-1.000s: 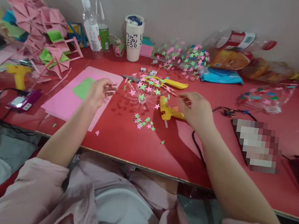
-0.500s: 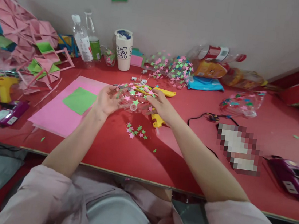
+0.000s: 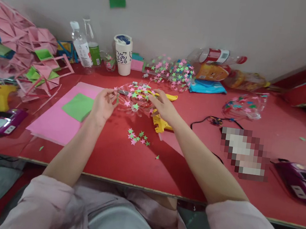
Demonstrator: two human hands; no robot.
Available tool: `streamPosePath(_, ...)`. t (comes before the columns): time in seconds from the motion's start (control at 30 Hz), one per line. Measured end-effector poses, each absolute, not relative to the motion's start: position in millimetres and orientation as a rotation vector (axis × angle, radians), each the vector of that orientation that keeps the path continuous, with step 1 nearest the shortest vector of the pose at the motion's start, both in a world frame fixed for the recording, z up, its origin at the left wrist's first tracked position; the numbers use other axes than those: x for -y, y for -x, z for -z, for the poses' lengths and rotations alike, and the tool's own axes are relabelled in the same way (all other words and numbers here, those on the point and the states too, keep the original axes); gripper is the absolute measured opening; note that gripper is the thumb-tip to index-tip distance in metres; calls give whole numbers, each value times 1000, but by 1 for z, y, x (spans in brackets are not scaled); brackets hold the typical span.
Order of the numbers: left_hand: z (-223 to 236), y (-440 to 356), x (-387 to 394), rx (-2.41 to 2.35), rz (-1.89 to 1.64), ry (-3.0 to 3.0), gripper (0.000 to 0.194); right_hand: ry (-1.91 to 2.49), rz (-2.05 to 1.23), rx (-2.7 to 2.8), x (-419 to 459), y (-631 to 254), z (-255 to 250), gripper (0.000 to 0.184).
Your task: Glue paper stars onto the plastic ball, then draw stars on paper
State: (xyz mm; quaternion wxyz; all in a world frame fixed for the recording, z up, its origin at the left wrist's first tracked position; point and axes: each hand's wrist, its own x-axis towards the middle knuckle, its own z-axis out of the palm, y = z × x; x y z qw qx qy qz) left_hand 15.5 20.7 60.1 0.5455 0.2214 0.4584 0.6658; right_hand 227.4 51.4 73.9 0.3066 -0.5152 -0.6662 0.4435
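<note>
Between my hands is a clear plastic piece (image 3: 135, 106) covered with pink and green stars, its lower edge spreading out over the table. My right hand (image 3: 165, 108) curves over its right side, fingertips against it. At its left, apart from the piece, my left hand (image 3: 105, 104) is closed, with a small pink star (image 3: 115, 89) at its fingertips. Behind lies a yellow-handled tool (image 3: 171, 97), partly hidden. A yellow glue gun (image 3: 160, 122) lies under my right hand. Loose pink and green stars (image 3: 138, 138) are scattered nearer to me.
Pink paper (image 3: 52, 125) with a green sheet (image 3: 77, 106) lies left. A white tumbler (image 3: 122, 56), bottles (image 3: 82, 50) and star-covered clear pieces (image 3: 180, 75) stand along the wall. Right are a black cord (image 3: 204, 119), a blurred-out object (image 3: 242, 152) and a purple power box (image 3: 299, 182).
My left hand has drawn away to the left from the clear piece, its fingers closing with a pink star at the tips. My right hand stays on the piece. The view has shifted slightly.
</note>
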Motion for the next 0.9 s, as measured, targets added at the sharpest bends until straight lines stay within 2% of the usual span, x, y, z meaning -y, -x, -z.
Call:
streamPosePath(0.1,-62,-14,-21,-1124,-1671,-633,10,1415,-960,1860,-47,-240,-79,44)
streamPosePath(0.27,-72,-13,-9,-1184,-1867,-881,13,1715,-263,2356,-25,-276,-85,43)
streamPosePath(0.37,-74,-17,3,-1220,-1818,-1156,13,1700,-61,2795,-10,-286,-77,34)
streamPosePath(0.47,-74,-25,15,-1260,-1723,-1357,15,1677,109,2842,-1,-284,-62,32)
streamPosePath(0.6,-73,-32,30,-1311,-1673,-1558,16,1655,119,2753,-2,-283,-49,26)
streamPosePath(0.73,-73,-35,40,-1419,-1641,-1754,19,1698,26,2393,-9,-297,-50,30)
streamPosePath(0.8,-72,-38,43,-1423,-1608,-1793,19,1584,-35,2163,-9,-305,-53,30)
streamPosePath(0.9,-70,-42,44,-1402,-1553,-1820,19,1311,-217,1922,0,-306,-57,21)
